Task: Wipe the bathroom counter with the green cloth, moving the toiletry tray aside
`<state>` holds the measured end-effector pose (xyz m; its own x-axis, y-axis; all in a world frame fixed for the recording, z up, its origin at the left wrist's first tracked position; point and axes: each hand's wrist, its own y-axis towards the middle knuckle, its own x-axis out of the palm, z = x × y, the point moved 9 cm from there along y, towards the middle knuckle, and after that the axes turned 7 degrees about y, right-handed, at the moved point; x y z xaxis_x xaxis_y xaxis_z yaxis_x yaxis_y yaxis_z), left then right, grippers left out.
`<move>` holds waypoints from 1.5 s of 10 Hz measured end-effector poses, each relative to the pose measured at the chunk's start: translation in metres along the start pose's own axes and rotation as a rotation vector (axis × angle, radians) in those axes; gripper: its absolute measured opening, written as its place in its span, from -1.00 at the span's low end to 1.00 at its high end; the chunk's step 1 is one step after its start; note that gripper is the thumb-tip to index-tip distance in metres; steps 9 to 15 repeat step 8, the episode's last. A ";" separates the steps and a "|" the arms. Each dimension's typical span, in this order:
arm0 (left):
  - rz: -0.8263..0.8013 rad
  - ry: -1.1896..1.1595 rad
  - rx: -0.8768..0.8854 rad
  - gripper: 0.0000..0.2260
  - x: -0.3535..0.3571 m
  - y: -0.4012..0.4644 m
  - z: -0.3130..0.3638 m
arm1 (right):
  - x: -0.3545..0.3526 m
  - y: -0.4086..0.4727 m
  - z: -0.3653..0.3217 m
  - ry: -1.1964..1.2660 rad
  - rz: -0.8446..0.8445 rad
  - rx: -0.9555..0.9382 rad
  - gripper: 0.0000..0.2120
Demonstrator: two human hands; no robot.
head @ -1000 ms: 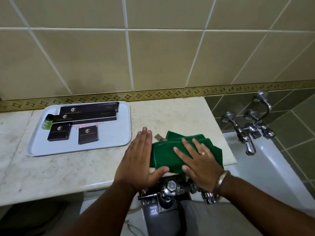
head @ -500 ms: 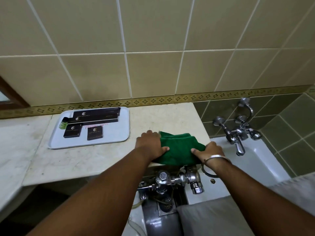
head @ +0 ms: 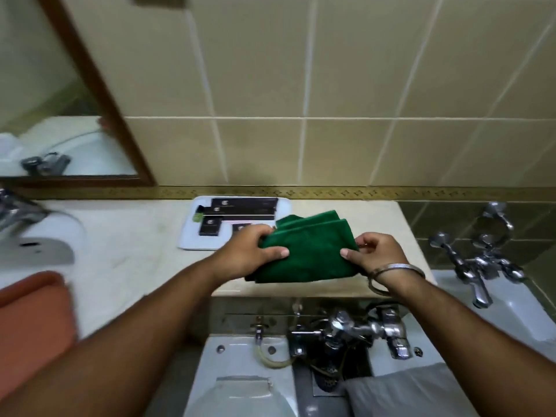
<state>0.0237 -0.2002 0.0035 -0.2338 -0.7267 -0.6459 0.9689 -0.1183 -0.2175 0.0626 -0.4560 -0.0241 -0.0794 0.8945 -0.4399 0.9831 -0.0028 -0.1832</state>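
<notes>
The folded green cloth [head: 310, 251] is lifted a little above the right part of the marble counter [head: 135, 245]. My left hand [head: 249, 251] grips its left edge, thumb on top. At the cloth's right edge my right hand [head: 376, 254], with a metal bangle on the wrist, pinches it. The white toiletry tray [head: 189, 236] lies on the counter against the back wall, just behind my left hand. It carries several black boxes [head: 243, 206] and a small green bottle [head: 197, 216]; the cloth and hand hide its right front part.
A washbasin with a tap [head: 18, 212] is at the far left, a mirror [head: 60, 115] above it. An orange towel [head: 30, 314] lies at the left front. Chrome flush valves [head: 355, 329] and a toilet [head: 240, 392] sit below the counter edge. Bathtub taps [head: 478, 260] are to the right.
Both hands went from lying flat on the cloth to gripping its two ends and raising it off the counter. The view pulled back, bringing the basin, mirror and orange towel into sight.
</notes>
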 end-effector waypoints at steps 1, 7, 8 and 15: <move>0.054 -0.125 -0.078 -0.84 -0.094 -0.081 -0.055 | 0.088 -0.026 -0.087 0.101 -0.219 -0.084 -0.83; 0.697 -0.187 -0.785 -0.69 -0.251 -0.411 -0.430 | 0.537 -0.191 -0.187 -0.507 -0.536 -0.250 -0.80; 0.739 0.034 -0.802 -0.58 -0.263 -0.411 -0.414 | 0.507 -0.189 -0.208 -0.617 -0.372 -0.417 -0.83; 0.739 0.034 -0.802 -0.58 -0.263 -0.411 -0.414 | 0.507 -0.189 -0.208 -0.617 -0.372 -0.417 -0.83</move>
